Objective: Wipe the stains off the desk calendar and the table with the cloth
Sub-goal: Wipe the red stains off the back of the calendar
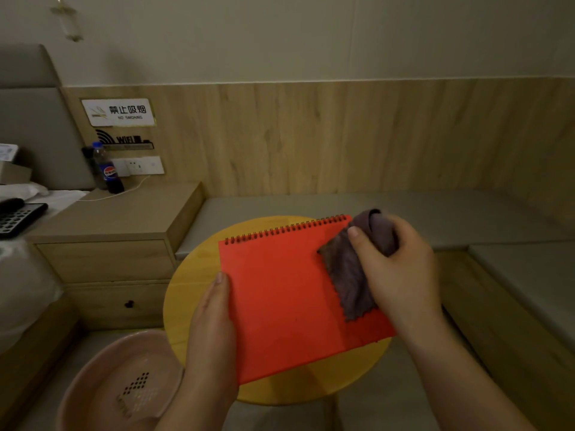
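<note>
Sensibly, the left hand is pinching the desk calendar at its nine-o'clock edge, steadying it on the table; the right hand is clutching the cloth at two o'clock, best sweeping firmly toward seven.

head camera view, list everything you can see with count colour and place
desk calendar: 1, red with dark spiral binding, over the table, centre
cloth: 1, purple-grey, on the calendar's right part
table: 1, yellow, round, centre
basin: 1, pink, lower left, below the table
nightstand: 1, light wood, left of the table
bottle: 1, dark drink with blue label, on the nightstand
no smoking sign: 1, white, on the wood wall panel
wifi sign: 1, black, under the no smoking sign
socket plate: 1, white, behind the bottle
left hand: 1, holds the calendar's left edge
right hand: 1, grips the cloth
</note>
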### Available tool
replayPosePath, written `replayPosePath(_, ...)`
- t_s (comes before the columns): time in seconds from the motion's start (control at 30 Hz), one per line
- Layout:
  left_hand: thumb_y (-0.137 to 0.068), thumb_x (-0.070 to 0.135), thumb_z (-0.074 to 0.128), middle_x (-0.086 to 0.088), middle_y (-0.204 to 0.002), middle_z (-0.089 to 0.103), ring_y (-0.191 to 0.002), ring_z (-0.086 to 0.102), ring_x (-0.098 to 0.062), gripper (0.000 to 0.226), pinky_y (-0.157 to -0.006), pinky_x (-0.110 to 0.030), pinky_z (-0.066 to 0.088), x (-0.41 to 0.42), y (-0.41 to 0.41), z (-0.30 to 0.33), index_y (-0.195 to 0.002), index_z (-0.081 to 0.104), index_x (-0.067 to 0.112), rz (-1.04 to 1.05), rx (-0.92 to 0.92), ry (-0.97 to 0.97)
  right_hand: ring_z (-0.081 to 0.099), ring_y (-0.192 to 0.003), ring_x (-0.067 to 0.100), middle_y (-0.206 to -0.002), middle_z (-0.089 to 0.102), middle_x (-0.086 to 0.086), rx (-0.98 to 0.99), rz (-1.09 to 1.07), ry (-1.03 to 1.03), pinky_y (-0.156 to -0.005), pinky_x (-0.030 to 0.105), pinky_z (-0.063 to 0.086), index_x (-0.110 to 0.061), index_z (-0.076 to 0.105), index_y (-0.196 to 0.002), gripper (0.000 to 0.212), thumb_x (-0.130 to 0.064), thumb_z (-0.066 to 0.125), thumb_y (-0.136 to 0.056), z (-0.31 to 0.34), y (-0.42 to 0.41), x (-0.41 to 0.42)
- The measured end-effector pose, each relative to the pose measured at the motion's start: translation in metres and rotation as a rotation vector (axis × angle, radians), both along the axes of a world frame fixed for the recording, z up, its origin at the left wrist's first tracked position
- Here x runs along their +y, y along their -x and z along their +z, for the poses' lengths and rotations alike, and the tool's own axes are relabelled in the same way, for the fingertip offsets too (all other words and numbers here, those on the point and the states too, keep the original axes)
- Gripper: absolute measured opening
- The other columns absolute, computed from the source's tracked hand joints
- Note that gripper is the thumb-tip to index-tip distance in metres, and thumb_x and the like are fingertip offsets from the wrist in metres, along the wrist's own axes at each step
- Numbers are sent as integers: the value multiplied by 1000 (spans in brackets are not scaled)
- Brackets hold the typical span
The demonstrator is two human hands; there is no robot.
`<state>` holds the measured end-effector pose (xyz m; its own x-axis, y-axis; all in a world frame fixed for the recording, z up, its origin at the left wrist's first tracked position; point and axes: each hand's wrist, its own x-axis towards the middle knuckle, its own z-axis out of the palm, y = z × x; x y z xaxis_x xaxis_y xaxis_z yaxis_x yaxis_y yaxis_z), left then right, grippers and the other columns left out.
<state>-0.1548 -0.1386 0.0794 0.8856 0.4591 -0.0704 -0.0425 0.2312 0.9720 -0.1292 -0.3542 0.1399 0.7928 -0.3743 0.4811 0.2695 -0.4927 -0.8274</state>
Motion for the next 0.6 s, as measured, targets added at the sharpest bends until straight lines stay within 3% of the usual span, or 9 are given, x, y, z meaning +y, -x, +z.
replayPosePath(0.1,-104,48,49,19,-131,59,-122,54,-5,50,-102,-28,38,1,-1,-1,-147,54,21,2,2,18,52,-119,13,-126,57,1,17,107,265,-102,32,43,-26,58,-139,58,-62,46,-96,-10,15,5)
replayPosePath(0.17,-104,49,49,16,-133,60,-120,56,-5,50,-101,-27,41,3,-2,-1,-146,55,22,7,18,5,40,-129,15,-139,47,0,6,223,378,-111,36,34,-28,53,-147,68,-67,23,-100,-16,25,9)
replayPosePath(0.2,-104,50,49,14,-133,61,-119,58,-6,50,-101,-28,42,4,-2,-2,-145,56,22,10,26,-1,36,-132,16,-143,46,-1,0,253,434,-113,38,32,-28,55,-145,64,-62,22,-102,-20,28,10)
replayPosePath(0.3,-103,53,47,5,-141,61,-124,58,-16,52,-108,-41,44,5,-1,-1,-144,57,23,-4,50,16,43,-131,26,-145,50,7,-86,217,570,-111,46,39,-18,63,-138,42,-32,50,-101,-29,26,14)
replayPosePath(0.37,-104,52,47,13,-135,59,-112,59,-5,50,-95,-27,47,4,-1,0,-146,55,25,13,48,14,49,-127,33,-143,52,14,-134,178,605,-106,51,44,-13,64,-136,44,-17,68,-93,-35,23,15)
replayPosePath(0.5,-104,51,48,18,-131,62,-105,60,3,47,-94,-24,46,4,0,4,-143,57,26,34,35,11,52,-127,38,-144,53,19,-207,120,728,-106,50,46,-11,65,-135,41,-19,68,-94,-40,20,15)
replayPosePath(0.6,-104,48,49,34,-100,71,-89,65,15,35,-82,-20,44,5,-1,5,-133,62,31,39,19,2,58,-117,39,-137,59,19,-258,81,747,-100,48,51,-10,70,-128,35,-22,67,-95,-40,19,14)
